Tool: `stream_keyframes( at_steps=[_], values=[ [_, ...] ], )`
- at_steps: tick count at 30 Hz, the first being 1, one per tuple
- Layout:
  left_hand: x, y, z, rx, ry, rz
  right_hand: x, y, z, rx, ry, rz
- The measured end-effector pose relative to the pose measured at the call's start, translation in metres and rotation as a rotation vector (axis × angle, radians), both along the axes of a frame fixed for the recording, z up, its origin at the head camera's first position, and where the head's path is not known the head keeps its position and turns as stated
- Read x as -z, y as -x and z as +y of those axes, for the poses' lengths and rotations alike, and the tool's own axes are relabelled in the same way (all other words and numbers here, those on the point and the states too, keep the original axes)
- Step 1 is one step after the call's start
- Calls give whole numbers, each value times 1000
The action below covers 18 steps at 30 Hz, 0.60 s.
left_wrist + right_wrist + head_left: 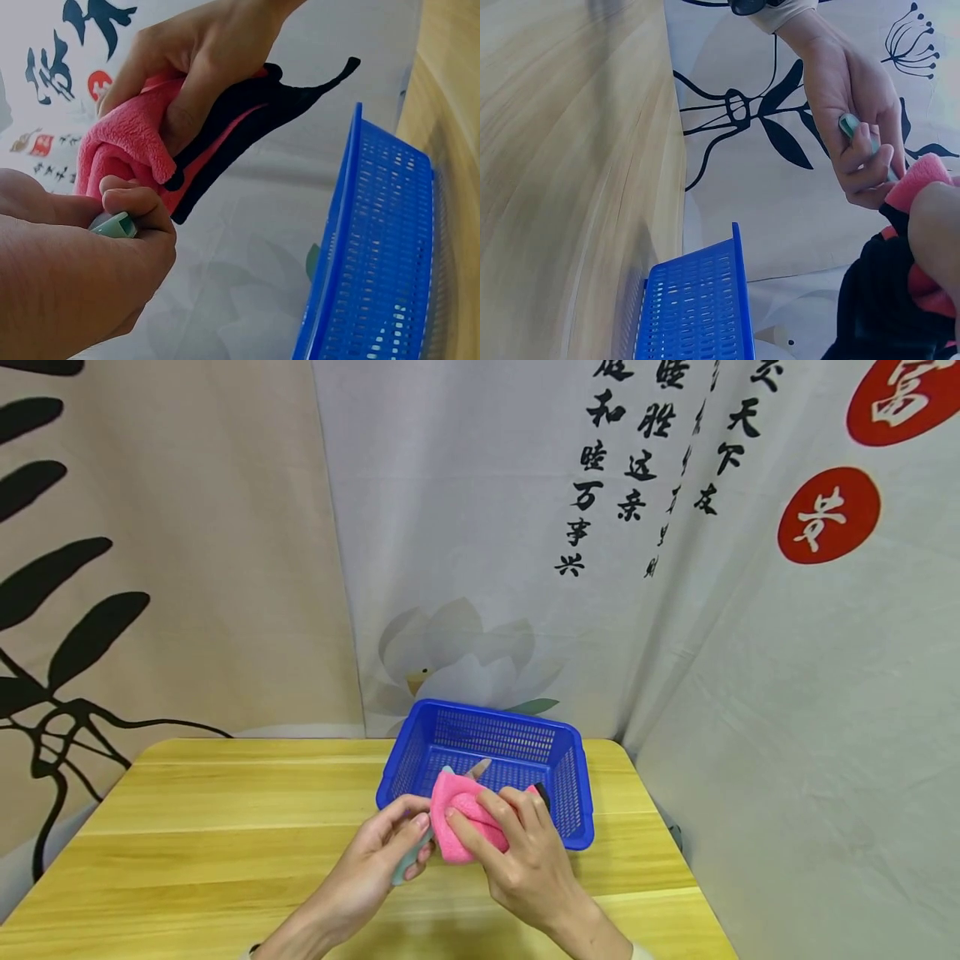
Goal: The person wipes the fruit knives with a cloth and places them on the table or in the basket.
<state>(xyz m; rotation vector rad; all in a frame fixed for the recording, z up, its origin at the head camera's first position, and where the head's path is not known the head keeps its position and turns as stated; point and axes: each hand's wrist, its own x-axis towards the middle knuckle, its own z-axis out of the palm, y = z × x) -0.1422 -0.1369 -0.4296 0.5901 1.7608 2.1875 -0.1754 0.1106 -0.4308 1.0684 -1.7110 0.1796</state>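
Observation:
My left hand [375, 852] grips the pale green handle [411, 858] of what looks like a small knife. Its pointed tip [477, 768] shows past the cloth in the head view, and the rest of the blade is hidden. My right hand [528, 860] holds a fluffy pink cloth [457, 818], bunched up over the blade close to the left fingers. In the left wrist view, a dark edge of the cloth [262, 124] hangs loose below the right hand. The handle's end [116, 225] pokes out of the left fist there.
Just beyond the hands, a blue perforated basket [581, 789] stands at the far side of the wooden table [247, 827]. Fabric curtains [480, 543] with black writing and plant prints hang behind and to the right.

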Motion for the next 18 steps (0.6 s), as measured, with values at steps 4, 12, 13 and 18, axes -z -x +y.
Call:
stream_keyframes(
  at_steps=[4,12,13,18],
  values=[
    [0,0,0,3,8,10,1,0,1,9,0,0],
    [-1,-1,-1,-12,20,1,2,8,3,51,44,30],
    [-1,-1,-1,-15,23,1,2,9,4,57,50,30],
    [-1,-1,-1,-30,35,11,1,13,7,85,72,21]
  ],
)
